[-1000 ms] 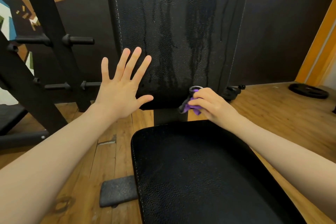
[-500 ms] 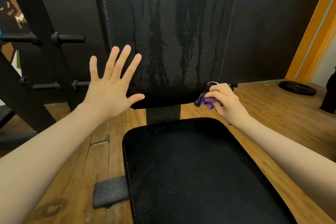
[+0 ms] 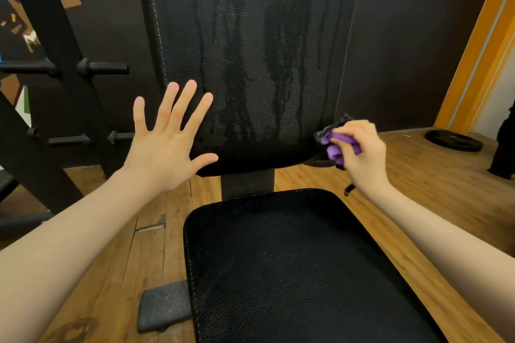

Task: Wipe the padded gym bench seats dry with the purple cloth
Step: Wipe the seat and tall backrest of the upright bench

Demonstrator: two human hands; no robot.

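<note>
Right hand: I see my right hand (image 3: 362, 152) curled tight around the purple cloth (image 3: 338, 145).
Cloth: bunched up, and my fingers hide most of it. It sits at the lower right edge of the back pad (image 3: 250, 50).
Left hand: my left hand (image 3: 167, 142) is flat with fingers spread, holding nothing. I cannot tell if it touches the pad.
Back pad: wet streaks run down it left of the grip; its top is cut off.
Seat pad (image 3: 292, 273): below the grip.
</note>
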